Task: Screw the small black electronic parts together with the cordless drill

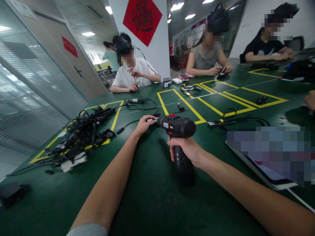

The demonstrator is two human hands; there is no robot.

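Cordless drill (176,126): black and red, at 12 o'clock, above the green bench top (150,200); contact with the bench: cannot tell.
Long axis: barrel lies near level across the view, nose toward 9 o'clock, rear cap toward 3; grip drops toward 6.
Left hand (144,126): closed on the nose end, fingers around the chuck area; a small pale bit or sleeve shows there, too small to tell which.
Right hand (184,149): wrapped around the grip, just under the barrel.
Nearer hand: left to the nose, right to the grip and rear of the barrel.
Bench, 9 o'clock: tangled black cable pile (86,131) with white power adapters (73,161), inside and over a yellow tape outline (113,121).
Bench, 3 o'clock: black cable bundle (236,122), just beside the drill's rear, not touching.
Bench, 4 o'clock: tablet (265,157), mostly blurred out.
Co-workers: person in a white T-shirt (134,73) at 11 o'clock, both hands at a small item; person in a grey top (204,57) at 1 o'clock, well apart.
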